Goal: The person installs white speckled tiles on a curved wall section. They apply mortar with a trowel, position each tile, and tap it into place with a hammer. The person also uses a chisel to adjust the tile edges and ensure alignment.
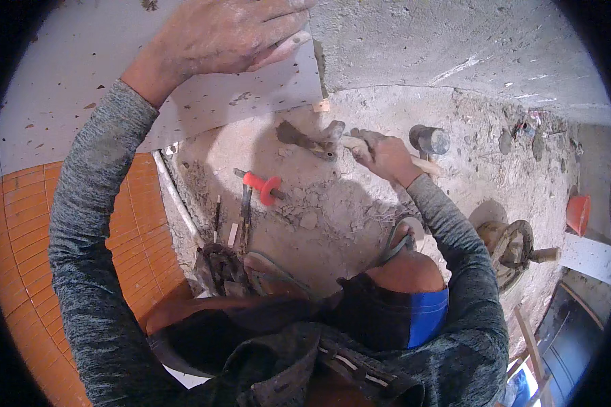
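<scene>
Along the upper left, a white tile panel (251, 98) with dark speckles stands against the wall. My left hand (234, 37) lies flat on it near its right edge, fingers stretched out. Over the dusty ground, my right hand (387, 159) is wrapped round the wooden handle of a small mattock (312, 144). Its dusty metal head points left, below the panel's lower corner. A small wooden wedge (321, 106) sits under that corner. Closer to my feet lies a chisel with a red hand guard (265, 188), apart from both hands.
Orange tiles (81, 237) cover the lower left wall. A pale pipe (176, 197), a pencil (217, 218) and a dark bag (218, 268) lie near my left foot. On the right are a dark cylinder (431, 140), a round bucket-like thing (509, 247) and a red container (578, 214).
</scene>
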Motion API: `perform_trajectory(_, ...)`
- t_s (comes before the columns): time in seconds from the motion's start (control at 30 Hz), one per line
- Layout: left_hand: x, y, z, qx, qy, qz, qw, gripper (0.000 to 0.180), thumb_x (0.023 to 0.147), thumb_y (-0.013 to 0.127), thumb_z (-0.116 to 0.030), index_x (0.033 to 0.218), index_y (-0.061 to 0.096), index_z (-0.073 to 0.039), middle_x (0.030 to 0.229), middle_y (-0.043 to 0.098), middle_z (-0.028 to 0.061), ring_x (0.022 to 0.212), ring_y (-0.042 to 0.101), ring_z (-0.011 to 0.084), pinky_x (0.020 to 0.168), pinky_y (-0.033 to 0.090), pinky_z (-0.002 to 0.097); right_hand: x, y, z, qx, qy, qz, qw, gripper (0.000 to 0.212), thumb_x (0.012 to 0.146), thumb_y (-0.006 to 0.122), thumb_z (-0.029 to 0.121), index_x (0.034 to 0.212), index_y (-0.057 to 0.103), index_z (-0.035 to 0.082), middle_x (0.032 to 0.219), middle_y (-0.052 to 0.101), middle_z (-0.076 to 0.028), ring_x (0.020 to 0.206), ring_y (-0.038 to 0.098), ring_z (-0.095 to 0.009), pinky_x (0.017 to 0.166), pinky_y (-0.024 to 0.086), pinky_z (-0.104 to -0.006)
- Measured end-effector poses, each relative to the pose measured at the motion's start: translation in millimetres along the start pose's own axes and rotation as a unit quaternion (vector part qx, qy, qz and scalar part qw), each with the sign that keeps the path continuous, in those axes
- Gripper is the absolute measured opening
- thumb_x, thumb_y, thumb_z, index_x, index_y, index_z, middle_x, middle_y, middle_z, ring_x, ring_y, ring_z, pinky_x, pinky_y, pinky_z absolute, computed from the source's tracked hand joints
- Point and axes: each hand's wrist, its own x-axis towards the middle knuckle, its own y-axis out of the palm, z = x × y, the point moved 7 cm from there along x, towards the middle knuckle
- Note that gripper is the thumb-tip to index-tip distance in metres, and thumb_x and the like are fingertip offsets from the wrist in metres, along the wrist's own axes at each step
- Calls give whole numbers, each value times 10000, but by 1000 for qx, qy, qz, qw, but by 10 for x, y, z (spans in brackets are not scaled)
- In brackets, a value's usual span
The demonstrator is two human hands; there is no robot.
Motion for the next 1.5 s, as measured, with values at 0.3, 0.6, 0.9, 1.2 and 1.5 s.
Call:
perform_trajectory(0.3, 14, 8, 9, -12, 8, -11, 1000, 231, 858, 688, -229, 917, 690, -6, 981, 695, 123, 1050, 637, 270, 1001, 468, 421, 372, 71, 132, -31, -33, 33, 998, 373, 949, 525, 366, 1199, 557, 92, 980, 667, -193, 895, 664, -385, 757, 540, -486)
perform_trajectory(0.6, -50, 61, 30, -13, 6, -58, 998, 251, 850, 699, -232, 931, 691, 6, 987, 696, 130, 1053, 636, 273, 997, 471, 414, 529, 126, 137, -93, -83, -9, 992, 393, 933, 550, 410, 1176, 587, 103, 953, 677, -169, 811, 687, -336, 672, 559, -459)
perform_trajectory(0.9, -72, 87, 27, 2, 11, -54, 999, 260, 863, 681, -251, 935, 699, -2, 1010, 701, 129, 1063, 635, 269, 1016, 461, 415, 633, 111, 208, -151, -112, 53, 981, 461, 917, 570, 387, 1241, 556, 60, 940, 685, -172, 812, 691, -333, 670, 564, -434)
perform_trajectory(1.2, -137, 154, 49, -4, 12, -68, 998, 289, 881, 657, -285, 933, 707, -5, 1004, 706, 130, 1075, 635, 260, 1019, 457, 418, 658, 96, 191, -136, -114, 27, 984, 365, 927, 538, 356, 1153, 609, 79, 982, 678, -149, 863, 688, -328, 724, 562, -461)
perform_trajectory(1.5, -119, 165, 55, 6, 16, -84, 996, 291, 885, 659, -289, 914, 710, -5, 993, 711, 123, 1049, 639, 263, 1009, 462, 404, 636, 96, 216, -130, -94, 34, 986, 379, 921, 548, 399, 1122, 634, 89, 944, 689, -140, 812, 692, -325, 702, 551, -467)
